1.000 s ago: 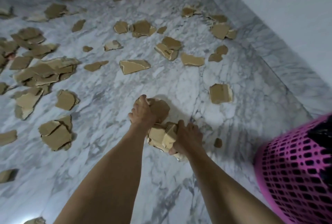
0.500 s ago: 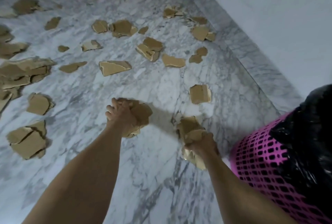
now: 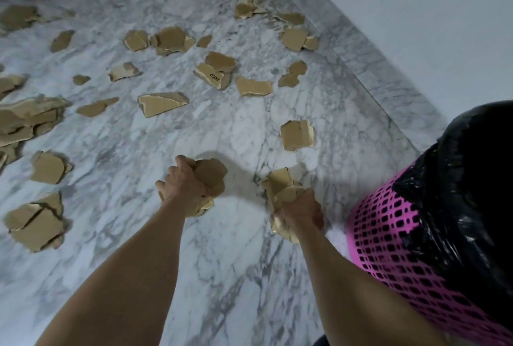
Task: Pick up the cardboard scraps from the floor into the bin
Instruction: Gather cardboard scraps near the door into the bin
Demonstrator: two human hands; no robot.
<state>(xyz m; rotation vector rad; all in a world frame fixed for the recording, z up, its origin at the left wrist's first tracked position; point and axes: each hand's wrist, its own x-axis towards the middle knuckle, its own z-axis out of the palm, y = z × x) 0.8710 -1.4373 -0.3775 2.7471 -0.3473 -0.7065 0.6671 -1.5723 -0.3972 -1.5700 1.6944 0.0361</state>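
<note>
1. Many cardboard scraps (image 3: 162, 103) lie scattered over the marble floor (image 3: 116, 151), most of them to the left of and beyond the pink bin (image 3: 388, 237); a cracked piece (image 3: 34, 223) lies farthest left of the bin, near the frame edge.
2. The left hand (image 3: 184, 187) is well left of the bin, fingers curled around a bundle of scraps (image 3: 211, 175) held above the floor.
3. The right hand (image 3: 301, 213) is just left of the bin, clenched on a second stack of scraps (image 3: 279, 184) that sticks out above and below the fist.
4. One lone scrap (image 3: 297, 134) lies on the floor beyond the right hand, up and left of the bin.
5. The bin has a perforated pink wall and a black liner bag (image 3: 458, 179) draped over its rim; it stands at the right edge, beside the marble skirting (image 3: 388, 73) of the pale wall (image 3: 416, 12).
</note>
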